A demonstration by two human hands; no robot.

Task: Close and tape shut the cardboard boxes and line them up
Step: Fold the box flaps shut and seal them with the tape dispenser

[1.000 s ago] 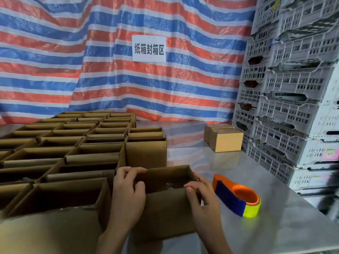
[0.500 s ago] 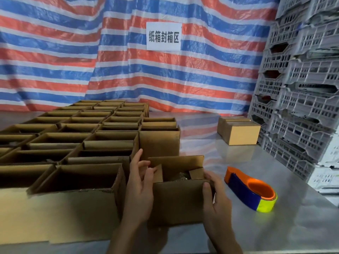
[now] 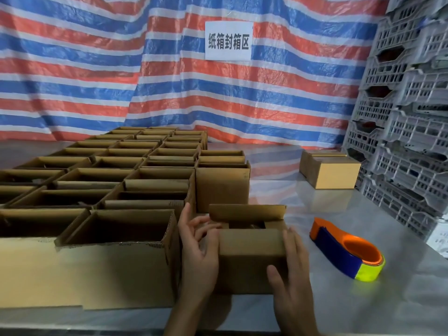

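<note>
Shiny grey counter [image 3: 368,309] in front of a red, blue and white striped sheet [image 3: 97,69], grey crates [image 3: 412,141] stacked on the right. Small cardboard box [image 3: 249,260] near the front edge, pressed between left hand [image 3: 197,260] and right hand [image 3: 294,275], both flat, fingers loose, not curled. Rows of open boxes [image 3: 155,185] just left, tape holder [image 3: 339,251] nearby on the right. White sign [image 3: 228,41] reads 纸箱封箱区.

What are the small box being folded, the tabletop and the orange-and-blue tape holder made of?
The small box looks like matte brown corrugated cardboard; a fluted cut edge shows on the open box beside it. The tabletop is probably stainless steel: smooth, shiny, mirroring the striped tarp. The tape holder seems to be moulded plastic, smooth with a slight sheen.
</note>
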